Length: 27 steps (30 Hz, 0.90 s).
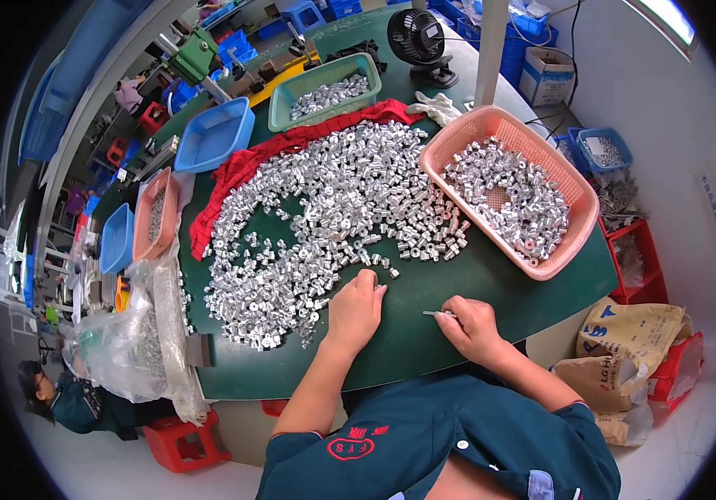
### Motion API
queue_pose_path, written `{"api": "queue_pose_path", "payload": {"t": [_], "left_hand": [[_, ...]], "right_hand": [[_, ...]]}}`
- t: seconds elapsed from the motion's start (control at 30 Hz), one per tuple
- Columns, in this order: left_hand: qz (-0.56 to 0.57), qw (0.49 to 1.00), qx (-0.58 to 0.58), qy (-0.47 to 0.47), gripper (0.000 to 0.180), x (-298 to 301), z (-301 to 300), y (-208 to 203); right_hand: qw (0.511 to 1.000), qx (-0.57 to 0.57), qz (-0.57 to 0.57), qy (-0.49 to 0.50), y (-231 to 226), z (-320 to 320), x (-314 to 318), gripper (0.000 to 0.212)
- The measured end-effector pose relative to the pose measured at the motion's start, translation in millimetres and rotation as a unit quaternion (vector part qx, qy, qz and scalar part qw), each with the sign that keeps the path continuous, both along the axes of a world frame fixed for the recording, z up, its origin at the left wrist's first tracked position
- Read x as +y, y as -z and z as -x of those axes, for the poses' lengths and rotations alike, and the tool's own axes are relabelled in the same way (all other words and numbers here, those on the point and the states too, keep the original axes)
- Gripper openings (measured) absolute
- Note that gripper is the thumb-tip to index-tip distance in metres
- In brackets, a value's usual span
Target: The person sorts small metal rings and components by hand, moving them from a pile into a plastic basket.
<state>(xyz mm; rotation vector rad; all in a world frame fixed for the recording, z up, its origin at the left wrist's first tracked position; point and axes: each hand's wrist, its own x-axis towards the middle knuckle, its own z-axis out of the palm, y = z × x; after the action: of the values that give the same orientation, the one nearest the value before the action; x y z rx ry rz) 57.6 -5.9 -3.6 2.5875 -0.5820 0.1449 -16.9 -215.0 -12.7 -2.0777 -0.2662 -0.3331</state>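
My left hand (356, 310) is closed above the green table, beside the near edge of a wide pile of small silvery metal parts (349, 192). Whatever its fingertips pinch is hidden or too small to name. To its right, my right hand (470, 327) grips a thin, pale, rod-like tool (433, 313), whose tip points left toward the left hand. The two hands are apart. Many of the loose parts look like short cylinders, some showing a hole in the end. A pink plastic basket (574, 179) at the right holds more of them.
Red cloth (233, 167) borders the pile's far side. Behind it stand a green basket (279, 112), a blue tray (216, 137), a white glove (434, 108) and a black fan (418, 42). Plastic bags (124, 333) hang at left, near a seated person (83, 404). Paper sacks (624, 358) stand right.
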Motion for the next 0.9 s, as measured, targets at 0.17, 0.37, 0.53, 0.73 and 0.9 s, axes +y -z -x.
{"api": "queue_pose_path", "payload": {"t": [0.17,0.37,0.53,0.73,0.9], "left_hand": [[0.453,0.821,0.347,-0.027,0.018,6,3,-1],[0.588,0.625,0.513,0.008,0.017,-4,24,-10],[0.552,0.655,0.515,0.027,0.018,-8,29,-11],[0.529,0.687,0.499,0.022,0.018,-10,31,-11],[0.522,0.689,0.502,0.033,0.018,-8,31,-9]], "right_hand": [[0.999,0.038,-0.023,0.008,-6,0,5,0.017],[0.993,0.078,-0.079,-0.03,-22,-7,15,0.018],[0.996,0.069,-0.048,-0.035,-22,-9,14,0.02],[0.995,0.078,-0.038,-0.043,-21,-6,14,0.02],[0.996,0.073,-0.03,-0.039,-23,-4,14,0.02]]}}
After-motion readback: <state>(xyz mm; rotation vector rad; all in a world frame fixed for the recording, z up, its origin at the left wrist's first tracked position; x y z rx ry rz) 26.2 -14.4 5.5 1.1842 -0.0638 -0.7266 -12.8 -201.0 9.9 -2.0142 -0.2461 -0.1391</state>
